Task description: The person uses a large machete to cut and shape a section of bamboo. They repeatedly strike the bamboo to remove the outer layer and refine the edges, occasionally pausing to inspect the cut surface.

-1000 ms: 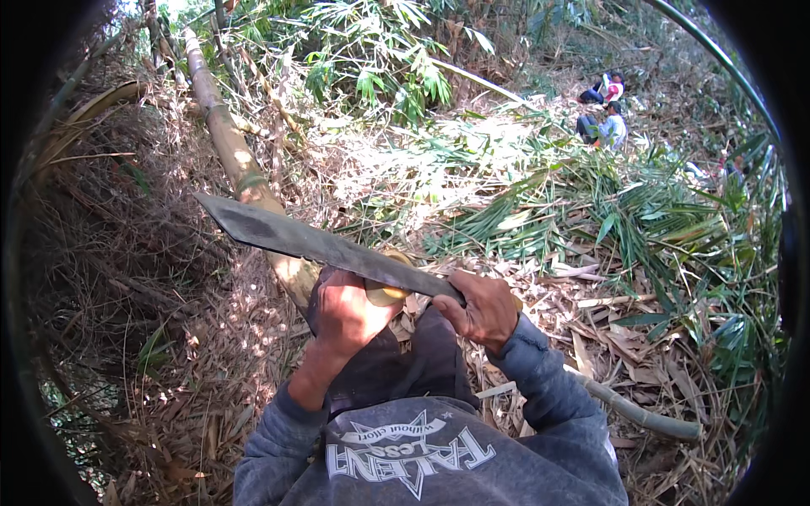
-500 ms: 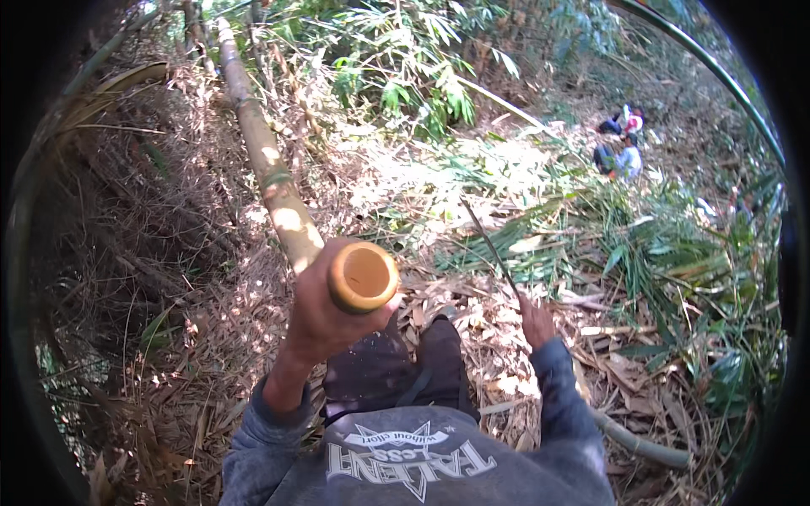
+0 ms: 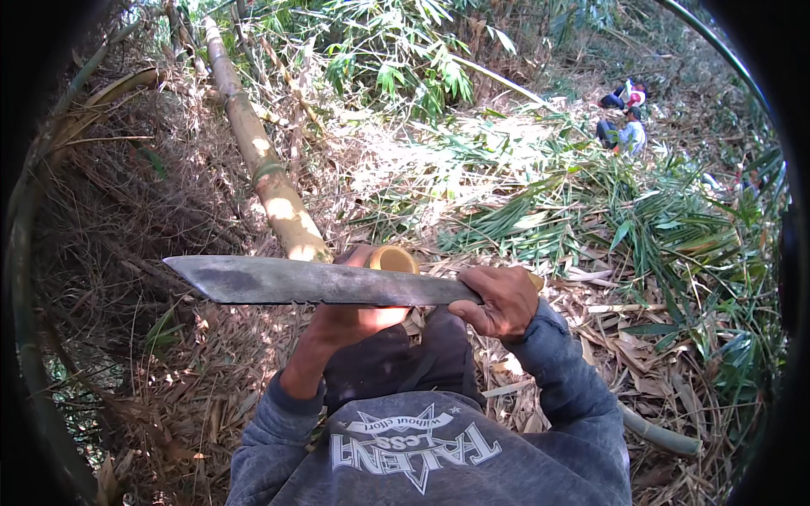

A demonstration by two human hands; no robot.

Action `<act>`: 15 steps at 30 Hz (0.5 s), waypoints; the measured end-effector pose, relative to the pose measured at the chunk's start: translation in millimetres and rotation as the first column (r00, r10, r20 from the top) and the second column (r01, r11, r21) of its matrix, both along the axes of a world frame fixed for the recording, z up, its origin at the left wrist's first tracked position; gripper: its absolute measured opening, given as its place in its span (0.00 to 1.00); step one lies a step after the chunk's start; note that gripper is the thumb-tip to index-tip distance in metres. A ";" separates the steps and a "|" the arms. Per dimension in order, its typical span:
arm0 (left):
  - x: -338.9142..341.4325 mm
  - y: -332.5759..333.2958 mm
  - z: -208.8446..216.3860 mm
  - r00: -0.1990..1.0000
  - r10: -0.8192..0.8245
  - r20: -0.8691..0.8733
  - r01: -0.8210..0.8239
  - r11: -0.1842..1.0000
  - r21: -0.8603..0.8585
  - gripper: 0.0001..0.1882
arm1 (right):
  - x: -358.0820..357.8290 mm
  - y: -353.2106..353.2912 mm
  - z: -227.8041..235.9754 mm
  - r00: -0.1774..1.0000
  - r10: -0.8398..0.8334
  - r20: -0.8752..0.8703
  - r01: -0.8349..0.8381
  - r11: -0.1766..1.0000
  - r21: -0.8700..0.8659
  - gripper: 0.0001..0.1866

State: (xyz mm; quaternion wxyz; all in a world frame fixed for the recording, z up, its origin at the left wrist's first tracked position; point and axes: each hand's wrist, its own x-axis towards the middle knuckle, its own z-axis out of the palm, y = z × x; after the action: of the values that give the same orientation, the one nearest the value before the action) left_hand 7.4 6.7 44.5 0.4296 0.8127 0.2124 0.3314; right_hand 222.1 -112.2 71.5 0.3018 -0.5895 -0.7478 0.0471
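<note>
A machete (image 3: pixel 295 281) spans the middle of the view, its long grey blade pointing left with small nicks along the lower edge. My right hand (image 3: pixel 503 302) is closed round its handle. Behind the blade, my left hand (image 3: pixel 348 320) grips a piece of bamboo with a hollow, cut end (image 3: pixel 393 259) facing up toward me. The blade hides part of that hand and the bamboo's lower rim. A long bamboo pole (image 3: pixel 268 181) slants from the far left down to my left hand; I cannot tell whether the cut end belongs to it.
Dry leaves (image 3: pixel 211 379) cover the ground round my legs. Cut green bamboo foliage (image 3: pixel 540 215) lies ahead and to the right. Two people (image 3: pixel 624 131) are low to the ground at the far right. A bamboo length (image 3: pixel 662 434) lies at my right side.
My right hand has come up and inward with the machete, whose blade now lies crosswise before my left hand. The cut bamboo end has shifted slightly right and up.
</note>
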 end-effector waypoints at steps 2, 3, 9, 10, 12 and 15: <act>-5.8 0.9 -0.5 0.998 -0.012 -0.068 0.012 1.000 -0.005 0.30 | -1.3 2.6 -1.0 1.000 0.018 -0.005 -0.018 0.999 -0.026 0.23; -6.4 0.6 -1.4 0.998 0.009 -0.054 -0.002 0.993 0.119 0.29 | -1.4 3.1 -3.5 1.000 0.020 -0.013 -0.021 0.999 -0.036 0.23; -12.1 -5.0 -2.4 0.999 0.036 -0.031 -0.028 0.976 0.216 0.23 | 14.3 1.0 -52.1 0.989 -0.094 -0.112 0.089 0.995 -0.053 0.19; -16.0 -3.0 -4.0 1.000 0.003 0.017 -0.004 0.998 0.059 0.22 | 30.5 -2.5 -73.3 0.977 -0.182 -0.111 0.173 0.981 -0.083 0.18; -22.9 -10.4 21.0 0.993 0.010 0.120 -0.005 0.999 -0.037 0.25 | 79.2 -19.8 -129.1 0.904 -0.417 -0.099 0.401 0.905 -0.144 0.21; -25.6 11.6 22.9 0.998 -0.055 -0.017 0.053 0.994 -0.091 0.29 | 80.6 -33.3 -127.4 0.753 -0.627 -0.200 0.534 0.760 -0.371 0.34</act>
State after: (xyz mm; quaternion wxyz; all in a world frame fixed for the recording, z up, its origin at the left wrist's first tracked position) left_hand -18.2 18.3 67.4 0.4726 0.8011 0.2092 0.3020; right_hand 302.6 -145.5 -55.9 0.3254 -0.8167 -0.4518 0.1518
